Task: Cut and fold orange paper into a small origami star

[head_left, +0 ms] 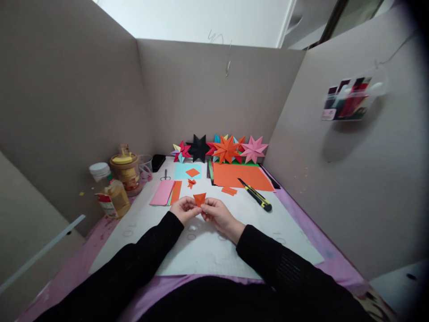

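Observation:
A small folded piece of orange paper (pixel 199 198) is pinched between my two hands over the white sheet on the table. Its wide edge points away from me and its narrow end lies between the fingertips. My left hand (pixel 185 209) grips it from the left, my right hand (pixel 219 214) from the right. Just beyond are a small folded orange piece (pixel 191 183) and a few orange paper strips (pixel 229 191). An orange square (pixel 193 172) rests on light blue paper (pixel 179 171). To the left lies a stack of coloured paper with pink (pixel 162 192) on top.
A yellow-black utility knife (pixel 256 195) lies right of my hands, by large orange sheets (pixel 241 176). Scissors (pixel 165 175) lie at the back left. A glue bottle (pixel 112 192) and brown tub (pixel 127 174) stand left. Paper stars (pixel 227 149) line the back wall.

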Available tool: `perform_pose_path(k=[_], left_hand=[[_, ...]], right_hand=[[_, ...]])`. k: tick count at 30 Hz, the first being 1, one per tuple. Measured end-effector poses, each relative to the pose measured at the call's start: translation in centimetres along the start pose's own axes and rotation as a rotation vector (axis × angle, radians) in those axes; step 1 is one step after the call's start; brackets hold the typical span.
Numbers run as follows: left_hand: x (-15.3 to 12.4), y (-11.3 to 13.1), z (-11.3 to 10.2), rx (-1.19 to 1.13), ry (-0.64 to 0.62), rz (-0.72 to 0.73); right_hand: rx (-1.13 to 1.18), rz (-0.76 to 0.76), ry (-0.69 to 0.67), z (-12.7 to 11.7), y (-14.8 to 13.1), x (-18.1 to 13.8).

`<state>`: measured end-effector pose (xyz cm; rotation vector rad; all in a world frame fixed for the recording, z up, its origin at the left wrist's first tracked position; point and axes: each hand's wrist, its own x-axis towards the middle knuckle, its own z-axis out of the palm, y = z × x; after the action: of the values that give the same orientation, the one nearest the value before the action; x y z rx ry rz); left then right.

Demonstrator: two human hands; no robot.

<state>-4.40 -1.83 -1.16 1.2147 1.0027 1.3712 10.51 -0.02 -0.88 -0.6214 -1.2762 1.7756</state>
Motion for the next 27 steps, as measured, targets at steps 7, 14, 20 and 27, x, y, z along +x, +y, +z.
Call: perform_pose_path(k=[7,14,20,27], left_hand=[[-0.24,0.09,0.22,0.007,0.018,0.016],[0.23,-0.37,-0.2,-0.007,-0.01,0.013],[0.26,-0.37,-0.15,-0.006,-0.021,0.022],[0.09,-0.29,0.24,0.089,0.011,0.055]], right_hand=[[-0.027,0.003,0.012,-0.04,0.08,0.03],[-0.036,-0.034,-0.002,-0.16,0.21,0.05],[-0.127,-0.102,0.012,-0.07,0.14,0.04],[-0.271,-0.154,0.054,0.22,-0.15,-0.09]])
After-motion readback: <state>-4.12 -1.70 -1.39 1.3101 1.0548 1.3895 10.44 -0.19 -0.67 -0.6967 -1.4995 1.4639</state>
